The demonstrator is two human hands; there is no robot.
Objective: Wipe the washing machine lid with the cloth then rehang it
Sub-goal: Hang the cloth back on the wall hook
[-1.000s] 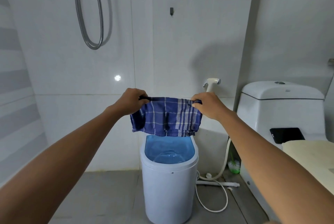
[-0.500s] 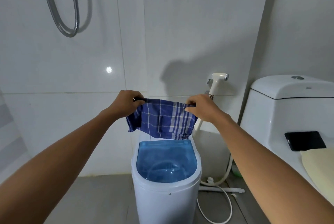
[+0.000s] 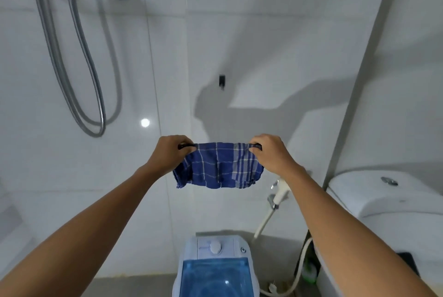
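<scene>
A blue checked cloth (image 3: 217, 167) hangs stretched in the air between my two hands. My left hand (image 3: 169, 152) grips its left top corner and my right hand (image 3: 269, 152) grips its right top corner. A small black wall hook (image 3: 222, 80) sits on the white tiles above the cloth, apart from it. Below, at the bottom edge of the view, stands the small white washing machine with its translucent blue lid (image 3: 217, 277) closed and a white dial (image 3: 215, 247) behind the lid.
A metal shower hose (image 3: 79, 76) loops down the wall at the upper left. A white bidet sprayer (image 3: 279, 192) hangs right of the machine, and a white toilet tank (image 3: 383, 196) stands at the right with a black phone (image 3: 407, 263) on it.
Both hands have lifted the cloth up toward the wall hook. The view has tilted upward, so the washing machine has dropped to the bottom edge.
</scene>
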